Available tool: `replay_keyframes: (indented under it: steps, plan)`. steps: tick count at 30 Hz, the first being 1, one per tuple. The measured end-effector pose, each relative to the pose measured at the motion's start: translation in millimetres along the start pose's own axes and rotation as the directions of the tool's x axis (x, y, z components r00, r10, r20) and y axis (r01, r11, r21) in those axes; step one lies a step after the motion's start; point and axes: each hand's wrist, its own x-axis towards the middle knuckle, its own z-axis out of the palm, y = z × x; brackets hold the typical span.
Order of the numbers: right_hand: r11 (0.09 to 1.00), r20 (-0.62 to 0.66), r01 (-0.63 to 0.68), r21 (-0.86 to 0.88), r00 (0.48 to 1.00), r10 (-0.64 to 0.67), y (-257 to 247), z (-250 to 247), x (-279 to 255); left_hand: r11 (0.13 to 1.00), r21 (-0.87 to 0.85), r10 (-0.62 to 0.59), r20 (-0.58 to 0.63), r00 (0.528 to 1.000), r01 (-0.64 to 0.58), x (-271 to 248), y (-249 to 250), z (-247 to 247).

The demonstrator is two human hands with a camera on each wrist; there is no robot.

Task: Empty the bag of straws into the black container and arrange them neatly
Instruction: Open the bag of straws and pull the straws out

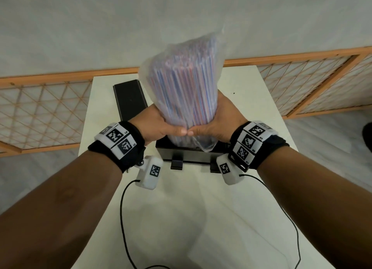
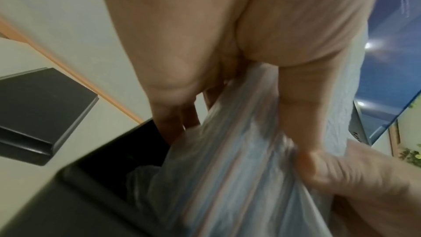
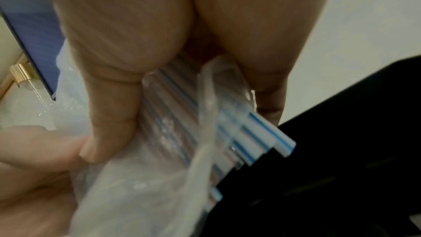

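Note:
A clear plastic bag of striped straws (image 1: 182,91) stands nearly upright, mouth down, over the black container (image 1: 181,156). My left hand (image 1: 159,125) and right hand (image 1: 217,123) grip its lower part from either side, thumbs meeting in front. In the left wrist view the bag (image 2: 239,168) hangs into the container's (image 2: 75,186) open top beside my left hand (image 2: 205,82). In the right wrist view several blue-striped straws (image 3: 262,140) poke out of the bag's mouth (image 3: 159,177) over the dark container (image 3: 341,159), below my right hand (image 3: 173,57).
The container's black lid (image 1: 129,99) lies flat on the white table (image 1: 191,218) behind and to the left; it shows also in the left wrist view, lid (image 2: 41,113). Wooden lattice screens (image 1: 40,111) stand on the floor left and right. Wrist-camera cables (image 1: 124,218) trail over the table's near part.

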Motion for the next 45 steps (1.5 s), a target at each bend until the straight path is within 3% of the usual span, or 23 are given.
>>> replay_keyframes:
  steps: [11, 15, 22, 34, 40, 45]
  plan:
    - [0.999, 0.001, -0.031, -0.038, 1.0, 0.031, 1.7, 10.4, -16.8, 0.996, 0.087, 0.022, -0.077, 0.997, -0.015, -17.0, -8.1, 0.9]
    - [0.999, -0.024, -0.049, -0.023, 0.999, 0.049, 2.3, 12.8, -22.9, 0.997, 0.013, 0.07, -0.032, 0.997, -0.07, -22.5, -6.9, 0.0]
    - [0.988, 0.026, -0.135, -0.073, 0.99, 0.138, 3.3, 21.1, -31.4, 0.998, -0.054, 0.01, -0.006, 1.0, -0.01, -24.1, -18.0, 5.0]
    - [0.999, 0.06, -0.004, -0.044, 0.998, 0.007, -9.1, 30.9, -32.9, 0.981, -0.186, 0.048, 0.001, 0.999, -0.048, -37.1, -19.1, 13.5]
    - [0.998, 0.062, -0.046, 0.052, 0.997, 0.043, 1.7, 25.3, -39.7, 0.991, -0.044, 0.125, 0.059, 0.99, -0.123, -43.9, -7.3, -1.2]
    - [0.996, 0.029, -0.041, 0.076, 0.999, 0.039, 5.4, 18.8, -38.0, 0.943, -0.285, 0.163, -0.055, 0.985, -0.172, -46.6, -5.2, -11.0]
